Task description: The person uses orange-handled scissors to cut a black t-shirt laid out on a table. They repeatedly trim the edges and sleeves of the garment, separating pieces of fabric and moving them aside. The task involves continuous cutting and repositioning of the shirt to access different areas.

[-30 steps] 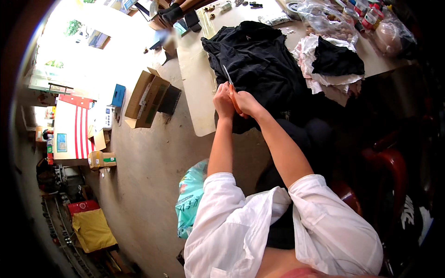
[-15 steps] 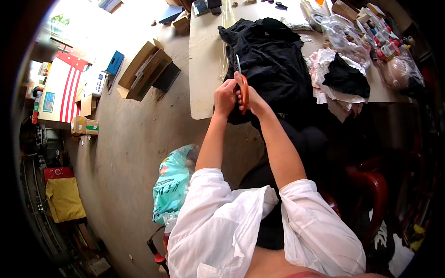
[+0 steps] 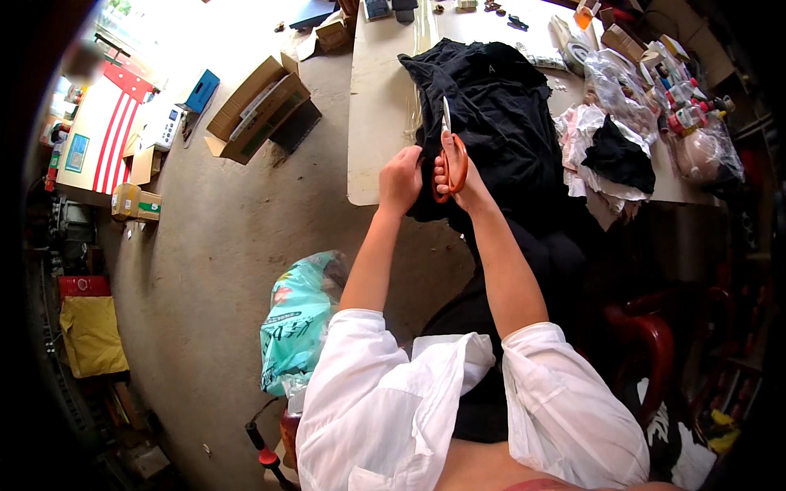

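Note:
Black cloth (image 3: pixel 499 110) lies bunched on the pale table (image 3: pixel 374 155). My left hand (image 3: pixel 400 178) is closed on its near left edge. My right hand (image 3: pixel 460 184) grips orange-handled scissors (image 3: pixel 458 154) just beside it, blades pointing up and away from me over the cloth; whether the blades are fully closed is hard to tell. To the right on the table sits a pile of white, pale pink and black fabric pieces (image 3: pixel 614 155).
Plastic bags and bottles (image 3: pixel 688 123) crowd the table's right. Cardboard boxes (image 3: pixel 254 106) stand left of it. A turquoise bag (image 3: pixel 291 319) and a black-and-red tool (image 3: pixel 266 454) are at my left, a dark red chair (image 3: pixel 655 344) at my right.
My hands have drawn apart: the right, with the scissors, now sits right of the left with a gap between. The view has shifted, so the table appears farther right.

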The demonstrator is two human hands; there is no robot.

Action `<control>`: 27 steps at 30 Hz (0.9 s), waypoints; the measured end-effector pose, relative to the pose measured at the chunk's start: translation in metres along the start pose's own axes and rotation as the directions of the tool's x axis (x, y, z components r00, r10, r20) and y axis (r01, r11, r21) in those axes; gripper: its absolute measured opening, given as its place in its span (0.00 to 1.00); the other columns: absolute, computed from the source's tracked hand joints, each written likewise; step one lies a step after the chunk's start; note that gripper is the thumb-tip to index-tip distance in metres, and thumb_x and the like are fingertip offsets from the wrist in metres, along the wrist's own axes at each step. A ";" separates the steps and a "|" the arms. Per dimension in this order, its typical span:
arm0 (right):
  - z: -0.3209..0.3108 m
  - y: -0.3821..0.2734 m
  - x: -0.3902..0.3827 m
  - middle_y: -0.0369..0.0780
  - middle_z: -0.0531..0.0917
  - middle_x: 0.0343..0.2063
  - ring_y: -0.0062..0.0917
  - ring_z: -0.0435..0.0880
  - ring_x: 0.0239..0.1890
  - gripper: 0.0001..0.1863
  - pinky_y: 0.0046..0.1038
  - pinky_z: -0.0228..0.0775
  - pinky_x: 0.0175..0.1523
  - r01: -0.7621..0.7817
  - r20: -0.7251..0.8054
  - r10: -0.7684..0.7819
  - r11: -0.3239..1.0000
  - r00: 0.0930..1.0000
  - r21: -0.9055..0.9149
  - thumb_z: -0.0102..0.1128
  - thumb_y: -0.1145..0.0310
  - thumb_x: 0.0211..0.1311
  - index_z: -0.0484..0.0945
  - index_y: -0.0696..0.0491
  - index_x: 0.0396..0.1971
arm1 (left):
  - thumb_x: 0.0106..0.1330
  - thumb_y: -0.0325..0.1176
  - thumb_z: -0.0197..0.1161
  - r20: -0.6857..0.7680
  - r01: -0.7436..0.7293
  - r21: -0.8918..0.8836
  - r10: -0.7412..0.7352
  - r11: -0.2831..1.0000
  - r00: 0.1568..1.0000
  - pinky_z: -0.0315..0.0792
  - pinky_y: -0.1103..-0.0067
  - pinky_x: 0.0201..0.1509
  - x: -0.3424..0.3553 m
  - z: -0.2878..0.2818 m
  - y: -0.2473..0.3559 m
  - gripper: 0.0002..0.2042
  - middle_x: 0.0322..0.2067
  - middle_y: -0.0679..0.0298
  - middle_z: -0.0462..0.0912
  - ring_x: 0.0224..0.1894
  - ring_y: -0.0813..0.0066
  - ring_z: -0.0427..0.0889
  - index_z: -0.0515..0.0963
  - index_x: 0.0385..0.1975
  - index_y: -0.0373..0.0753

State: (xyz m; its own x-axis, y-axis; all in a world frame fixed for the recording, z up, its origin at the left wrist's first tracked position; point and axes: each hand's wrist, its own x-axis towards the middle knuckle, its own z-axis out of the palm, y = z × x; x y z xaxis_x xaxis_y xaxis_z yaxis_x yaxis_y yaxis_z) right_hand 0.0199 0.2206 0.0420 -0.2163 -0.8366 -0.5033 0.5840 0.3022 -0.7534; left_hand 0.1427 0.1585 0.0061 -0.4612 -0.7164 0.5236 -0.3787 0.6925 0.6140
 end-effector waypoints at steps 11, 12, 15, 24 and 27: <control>0.007 -0.007 -0.014 0.30 0.65 0.15 0.15 0.65 0.13 0.30 0.15 0.60 0.18 -0.001 0.009 0.002 0.990 1.000 -0.144 0.51 0.32 0.56 0.65 0.48 0.20 | 0.47 0.31 0.65 -0.022 -0.029 0.351 0.039 0.936 0.999 0.68 0.71 0.44 0.064 0.017 0.014 0.09 0.30 0.63 0.76 0.40 0.63 0.74 0.78 0.29 0.40; 0.008 -0.008 -0.014 0.30 0.65 0.16 0.15 0.66 0.14 0.31 0.16 0.61 0.19 -0.003 0.016 0.005 0.988 1.000 -0.154 0.50 0.32 0.57 0.65 0.48 0.20 | 0.47 0.30 0.64 0.008 -0.047 0.373 0.047 0.927 0.999 0.68 0.71 0.44 0.066 0.019 0.013 0.07 0.28 0.63 0.75 0.39 0.63 0.74 0.78 0.26 0.41; 0.002 -0.006 -0.009 0.31 0.65 0.20 0.15 0.67 0.19 0.32 0.17 0.63 0.21 0.102 0.104 -0.081 0.969 0.991 -0.223 0.49 0.30 0.56 0.68 0.50 0.27 | 0.48 0.29 0.59 -0.002 -0.180 0.294 0.188 0.939 0.982 0.67 0.72 0.42 0.061 0.024 0.015 0.01 0.25 0.65 0.73 0.36 0.64 0.73 0.75 0.21 0.41; -0.003 -0.013 -0.001 0.32 0.65 0.11 0.16 0.64 0.11 0.37 0.18 0.53 0.16 0.131 0.185 -0.064 0.914 0.981 -0.383 0.50 0.28 0.53 0.73 0.55 0.28 | 0.52 0.28 0.58 0.101 -0.278 0.278 0.260 0.920 0.960 0.67 0.71 0.43 0.055 0.003 0.014 0.08 0.28 0.63 0.74 0.37 0.62 0.73 0.79 0.31 0.36; 0.001 -0.005 0.004 0.37 0.73 0.10 0.21 0.73 0.13 0.37 0.23 0.62 0.19 0.249 0.154 -0.200 0.856 0.968 -0.453 0.56 0.30 0.50 0.74 0.57 0.19 | 0.52 0.29 0.58 0.088 -0.253 0.303 0.237 0.919 0.968 0.68 0.71 0.43 0.055 0.002 0.017 0.10 0.29 0.62 0.75 0.37 0.62 0.73 0.79 0.33 0.34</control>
State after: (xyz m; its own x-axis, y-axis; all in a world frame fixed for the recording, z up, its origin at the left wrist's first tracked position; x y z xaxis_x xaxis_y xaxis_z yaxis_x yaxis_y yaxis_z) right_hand 0.0167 0.2156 0.0441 -0.2055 -0.9403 -0.2712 0.0917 0.2573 -0.9620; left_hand 0.1094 0.1315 0.0439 -0.6066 -0.5216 0.6000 -0.4748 0.8430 0.2529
